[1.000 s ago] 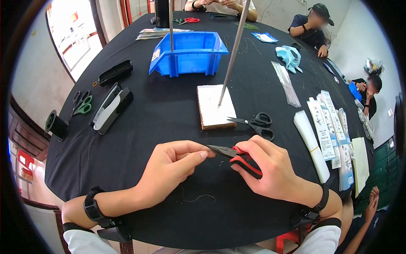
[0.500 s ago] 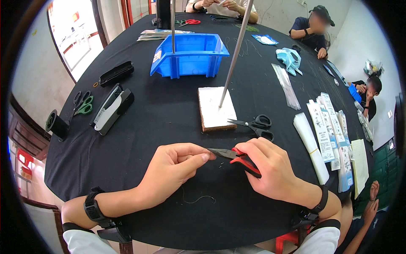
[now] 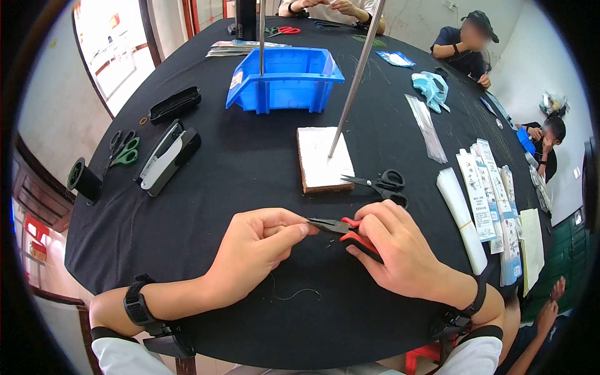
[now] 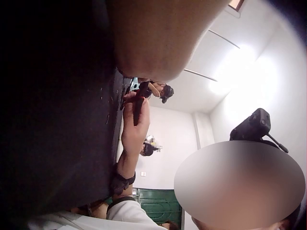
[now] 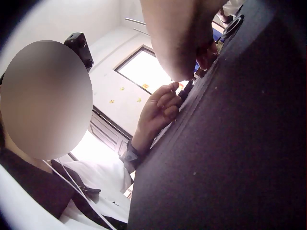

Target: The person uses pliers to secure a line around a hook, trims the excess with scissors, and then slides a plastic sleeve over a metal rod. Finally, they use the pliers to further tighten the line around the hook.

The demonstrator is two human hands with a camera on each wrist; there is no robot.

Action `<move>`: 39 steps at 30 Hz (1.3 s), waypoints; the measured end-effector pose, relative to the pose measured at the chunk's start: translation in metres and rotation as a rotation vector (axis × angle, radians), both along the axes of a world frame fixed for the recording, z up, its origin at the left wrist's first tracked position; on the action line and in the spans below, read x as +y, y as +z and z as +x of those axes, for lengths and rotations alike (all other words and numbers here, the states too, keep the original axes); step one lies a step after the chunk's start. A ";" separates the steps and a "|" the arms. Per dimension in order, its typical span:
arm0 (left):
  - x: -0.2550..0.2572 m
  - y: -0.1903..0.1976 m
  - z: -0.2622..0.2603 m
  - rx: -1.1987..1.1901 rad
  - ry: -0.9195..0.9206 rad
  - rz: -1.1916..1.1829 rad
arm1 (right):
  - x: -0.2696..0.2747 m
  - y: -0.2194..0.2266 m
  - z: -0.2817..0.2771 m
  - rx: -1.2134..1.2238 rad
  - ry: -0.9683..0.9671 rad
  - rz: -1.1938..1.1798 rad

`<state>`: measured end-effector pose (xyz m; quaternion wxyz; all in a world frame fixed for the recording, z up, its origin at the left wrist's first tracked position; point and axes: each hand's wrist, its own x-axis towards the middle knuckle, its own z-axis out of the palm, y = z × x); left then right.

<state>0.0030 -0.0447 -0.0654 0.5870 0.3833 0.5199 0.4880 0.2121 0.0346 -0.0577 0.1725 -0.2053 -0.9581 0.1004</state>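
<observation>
My right hand (image 3: 400, 250) holds needle-nose pliers (image 3: 331, 225) with red and black handles, their tips pointing left. At those tips my left hand (image 3: 259, 253) pinches a small thing between thumb and forefinger; the fingertips hide most of it, and I cannot tell its kind. A thin, curled thread (image 3: 300, 291) lies on the black cloth beside and below the left hand. Just beyond the right hand, black-handled scissors (image 3: 390, 181) lie with their blades against a white-topped block (image 3: 322, 156) that carries a metal rod. The right wrist view also shows the left hand (image 5: 160, 110) with curled fingers.
Farther back stands a blue bin (image 3: 290, 94). To the left are a stapler (image 3: 167, 159), green-handled scissors (image 3: 127, 152) and a black spool (image 3: 84, 180). Clear plastic sleeves (image 3: 461, 219) and printed packets (image 3: 494, 194) lie at the right. Other people sit around the table.
The pliers have tilted slightly in my right hand, while their tips stay at the left fingertips. Table objects have shifted slightly right in the head view.
</observation>
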 end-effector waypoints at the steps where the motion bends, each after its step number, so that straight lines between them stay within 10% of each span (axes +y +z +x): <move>1: 0.000 0.000 0.000 0.007 0.002 0.000 | -0.001 0.001 0.000 -0.017 -0.012 0.000; 39: 0.001 0.004 0.000 -0.036 0.043 -0.052 | -0.004 0.005 -0.001 -0.029 -0.069 0.081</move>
